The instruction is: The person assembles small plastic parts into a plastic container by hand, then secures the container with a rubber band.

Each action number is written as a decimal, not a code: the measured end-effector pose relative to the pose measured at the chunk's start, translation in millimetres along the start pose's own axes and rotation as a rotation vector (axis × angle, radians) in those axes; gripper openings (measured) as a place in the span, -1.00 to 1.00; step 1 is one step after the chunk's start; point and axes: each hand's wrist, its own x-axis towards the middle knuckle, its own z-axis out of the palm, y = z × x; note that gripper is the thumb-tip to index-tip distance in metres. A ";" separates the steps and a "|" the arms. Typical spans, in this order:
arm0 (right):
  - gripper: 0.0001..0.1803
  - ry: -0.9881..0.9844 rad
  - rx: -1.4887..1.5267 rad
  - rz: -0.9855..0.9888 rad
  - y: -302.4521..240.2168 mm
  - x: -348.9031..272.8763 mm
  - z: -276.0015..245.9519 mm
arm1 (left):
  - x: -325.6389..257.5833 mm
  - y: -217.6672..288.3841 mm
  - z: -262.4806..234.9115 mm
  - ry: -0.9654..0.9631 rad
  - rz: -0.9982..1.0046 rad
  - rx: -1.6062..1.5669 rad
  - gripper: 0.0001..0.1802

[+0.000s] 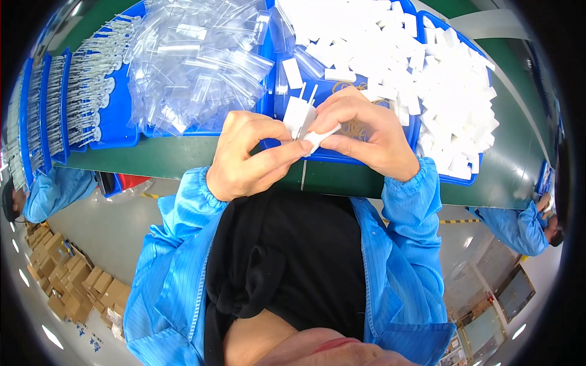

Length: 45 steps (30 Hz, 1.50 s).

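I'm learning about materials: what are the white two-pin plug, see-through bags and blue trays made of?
White boxy plug: probably smooth, hard plastic, evenly coloured. Its two thin, greyish pins: maybe metal. Clear flat bags: thin, glossy plastic film, probably, since they crease and glint. Blue shallow trays: likely stiff plastic, with smooth walls.

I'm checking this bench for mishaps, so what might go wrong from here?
The white plug and small white piece sit at the fingertips of the left hand and right hand, so either could slip and drop.
The plug's metal pins stick out uncovered and might get knocked or bent.
The heaped white boxes or blocks rise above their blue tray; a bump from the right sleeve could topple some.
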 end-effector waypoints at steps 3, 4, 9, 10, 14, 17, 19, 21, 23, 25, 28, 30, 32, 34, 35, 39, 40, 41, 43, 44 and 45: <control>-0.85 0.019 0.077 -0.015 1.7 -1.4 0.5 | 1.8 3.6 2.3 0.036 -0.088 -0.049 -0.54; -0.85 0.021 0.078 -0.015 2.4 -1.2 0.5 | 1.4 3.1 3.3 0.028 -0.092 -0.066 -0.54; -0.89 0.038 0.092 -0.056 3.0 -0.9 4.6 | -0.5 1.4 5.5 0.010 -0.040 -0.051 -0.54; -0.89 0.040 0.086 -0.056 1.4 -0.6 4.9 | -1.0 2.0 4.7 0.016 -0.029 -0.033 -0.54; -0.82 0.090 -0.085 -0.076 -7.0 -3.8 5.0 | -1.2 2.3 6.5 0.031 -0.044 0.001 -0.57; -0.71 0.301 -0.331 0.052 -13.6 -13.9 -12.4 | -2.3 1.8 4.9 0.034 -0.051 0.013 -0.58; -0.70 0.387 -0.748 0.084 -7.5 -22.7 -31.5 | -5.6 -0.5 5.9 0.044 -0.068 0.015 -0.58; -0.70 0.296 -0.967 0.068 -6.4 -24.8 -37.1 | -6.5 -0.7 6.9 0.052 -0.082 0.016 -0.58; -0.70 0.193 -1.128 0.059 -4.3 -19.1 -31.8 | -6.0 0.3 8.1 0.077 -0.102 0.033 -0.58; -0.71 0.087 -1.282 0.047 0.4 -14.1 -24.9 | -5.9 0.4 9.1 0.086 -0.101 0.023 -0.57; -0.72 0.019 -1.399 0.048 7.8 -11.8 -20.5 | -7.5 1.0 10.1 0.095 -0.107 0.019 -0.56; -0.73 -0.006 -1.382 0.091 7.2 -11.8 -25.1 | -9.8 0.2 9.9 0.095 -0.114 0.024 -0.56; -0.75 0.039 -1.299 0.071 1.3 -12.2 -29.2 | -11.5 -2.7 9.6 0.093 -0.094 0.017 -0.53; -0.77 0.080 -1.214 0.052 -1.3 -14.7 -29.2 | -12.8 -4.2 8.1 0.081 -0.077 0.044 -0.52; -0.78 0.111 -1.212 0.054 -1.1 -16.5 -28.1 | -13.2 -4.3 7.6 0.066 -0.057 0.068 -0.51; -0.78 0.176 -1.181 0.013 -3.0 -20.2 -26.4 | -7.2 -2.3 2.7 0.005 -0.042 0.085 -0.52; -0.78 0.178 -1.183 0.016 -5.2 -19.9 -25.7 | -6.4 -2.7 2.8 0.000 -0.037 0.079 -0.53; -0.76 0.218 -1.066 -0.049 -8.6 -18.0 -24.2 | -5.6 -2.9 2.9 -0.005 -0.031 0.074 -0.53; -0.75 0.259 -0.949 -0.112 -11.4 -16.4 -19.6 | -2.8 -1.0 1.5 -0.029 -0.036 0.074 -0.55; -0.75 0.389 -0.672 -0.064 -11.6 -16.0 -16.3 | -1.9 -0.4 1.3 -0.052 -0.042 0.076 -0.56; -0.75 0.509 -0.391 -0.018 -12.6 -14.3 -11.6 | -0.7 0.2 1.6 -0.052 -0.042 0.078 -0.56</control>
